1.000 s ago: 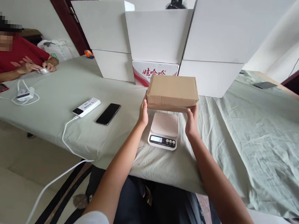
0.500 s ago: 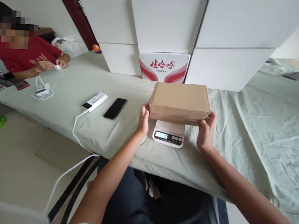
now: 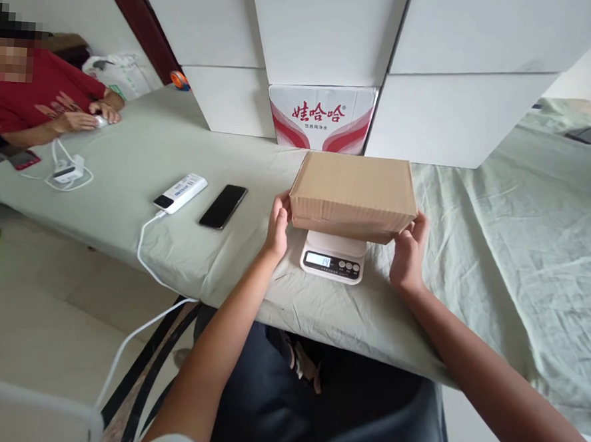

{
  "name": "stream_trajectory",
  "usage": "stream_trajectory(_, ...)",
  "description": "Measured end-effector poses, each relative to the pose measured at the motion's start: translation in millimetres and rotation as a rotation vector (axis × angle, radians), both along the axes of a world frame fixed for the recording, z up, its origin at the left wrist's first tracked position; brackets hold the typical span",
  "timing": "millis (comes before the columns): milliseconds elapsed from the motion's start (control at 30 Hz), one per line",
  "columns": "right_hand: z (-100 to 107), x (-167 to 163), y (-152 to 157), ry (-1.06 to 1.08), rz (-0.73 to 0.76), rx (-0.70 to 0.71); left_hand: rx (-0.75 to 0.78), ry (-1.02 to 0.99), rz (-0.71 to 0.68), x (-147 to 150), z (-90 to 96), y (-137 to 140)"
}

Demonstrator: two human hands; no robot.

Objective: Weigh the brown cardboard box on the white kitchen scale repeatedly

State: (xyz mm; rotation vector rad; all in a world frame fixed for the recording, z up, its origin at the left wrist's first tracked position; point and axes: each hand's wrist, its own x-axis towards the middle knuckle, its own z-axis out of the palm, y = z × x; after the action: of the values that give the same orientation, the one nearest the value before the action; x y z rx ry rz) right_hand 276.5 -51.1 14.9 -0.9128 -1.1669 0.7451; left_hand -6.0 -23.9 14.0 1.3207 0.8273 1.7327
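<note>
- You sit at a table (image 3: 124,147) under a pale green cloth, which spans the frame from left edge to right.
- White boxes (image 3: 331,36) stand stacked across the top of the frame in front of you.
- A co-worker in a red shirt (image 3: 38,92) is at the upper left, both hands on a small white object (image 3: 101,121).
- A carton with red lettering (image 3: 322,119) sits at upper centre, among the white boxes.
- Your cardboard box (image 3: 355,184) is just right of centre, above the platform of a white kitchen scale (image 3: 332,258); their contact is hidden from you. The scale's display is lit.
- Your left hand (image 3: 278,228) is clamped on the box's left end, thumb towards you.
- Your right hand (image 3: 409,255) is clamped on its right end, near the front corner.
- A white power bank (image 3: 181,194), cable plugged in, lies left of centre, just beside a dark phone (image 3: 223,206).
</note>
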Motion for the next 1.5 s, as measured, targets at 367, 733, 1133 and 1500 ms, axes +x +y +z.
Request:
stream_trajectory(367,23,15,24,0.443,-0.235,-0.072,-0.147,-0.178,0.282,-34,17.1,13)
stream_trajectory(733,21,16,32,0.497,-0.314,-0.131,-0.23,-0.195,0.263,-33,23.0,16)
stream_trajectory(1133,21,8,30,0.486,-0.256,-0.165,-0.264,-0.124,0.204,-30,13.7,16)
stream_trajectory(1500,23,7,24,0.449,-0.251,-0.155,-0.208,-0.092,0.193,-27,8.0,21)
